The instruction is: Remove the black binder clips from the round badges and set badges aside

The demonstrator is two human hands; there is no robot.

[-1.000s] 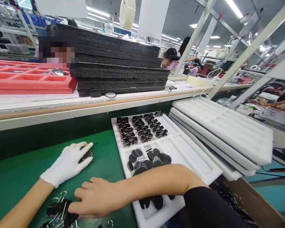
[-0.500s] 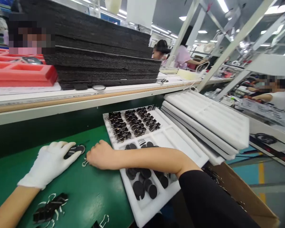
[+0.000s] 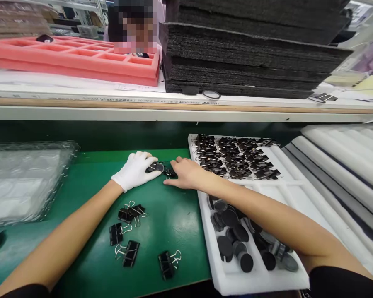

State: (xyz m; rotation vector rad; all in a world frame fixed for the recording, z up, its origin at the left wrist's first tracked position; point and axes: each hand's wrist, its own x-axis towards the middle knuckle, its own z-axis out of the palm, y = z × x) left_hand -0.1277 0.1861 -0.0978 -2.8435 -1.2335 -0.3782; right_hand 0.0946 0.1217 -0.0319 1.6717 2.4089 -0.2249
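My left hand point(image 3: 137, 169), in a white glove, is closed around a dark piece with a round grey disc point(image 3: 159, 167) at its right end. Its exact kind is unclear. Bare and close beside it, my right hand point(image 3: 188, 173) has a small black binder clip point(image 3: 169, 173) between thumb and curled fingers; the fingers partly hide it. Nearer me on the green mat point(image 3: 180, 223) lie several loose binder clips, among them one clip point(image 3: 131, 253) left of centre and another point(image 3: 167, 265) closer to the tray.
A white foam tray point(image 3: 207, 244) on the right holds rows of binder clips and many dark discs; my right forearm crosses it. White foam sheets point(image 3: 345, 174) are stacked beyond. Clear plastic trays point(image 3: 21, 182) lie left. The shelf bears red foam trays point(image 3: 81, 66) and black foam point(image 3: 236, 62).
My view has turned left and shows more of the mat. The right thumb now stands apart from the fingers, baring more of the clip. The left hand keeps its grip on the dark piece.
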